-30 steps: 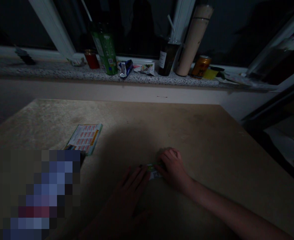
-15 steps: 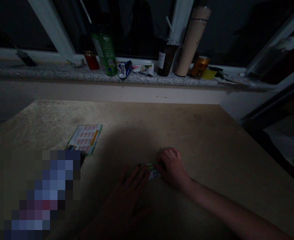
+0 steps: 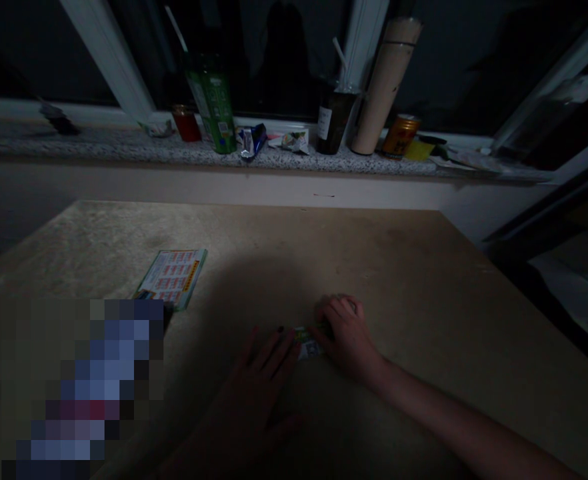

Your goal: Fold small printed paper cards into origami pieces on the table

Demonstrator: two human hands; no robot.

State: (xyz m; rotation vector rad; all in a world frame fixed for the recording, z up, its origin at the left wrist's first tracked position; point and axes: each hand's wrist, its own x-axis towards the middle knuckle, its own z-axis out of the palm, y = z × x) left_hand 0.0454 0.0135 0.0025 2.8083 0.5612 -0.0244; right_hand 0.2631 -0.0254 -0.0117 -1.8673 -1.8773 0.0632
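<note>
In the dim head view, a small green-and-white printed card (image 3: 310, 343) lies on the tabletop between my two hands. My left hand (image 3: 257, 380) rests flat, fingers stretched out, with the fingertips on the card's left end. Over its right end is my right hand (image 3: 347, 337), the fingers curled and closed; whatever they hold is hidden under them. A small black spot (image 3: 281, 329) shows by the left fingertips. Farther left lies a larger printed card or stack of cards (image 3: 174, 275), with rows of red print and a green edge.
A blurred-out bluish long shape (image 3: 109, 373) covers the left front of the wooden table (image 3: 374, 267). Along the granite windowsill (image 3: 274, 160) stand a green bottle (image 3: 217, 110), a dark cup with a straw (image 3: 334, 123), a tall beige flask (image 3: 387, 87), a gold can (image 3: 401, 137) and crumpled wrappers (image 3: 253, 141).
The view has shifted very slightly. Both hands and the small card keep nearly the same places.
</note>
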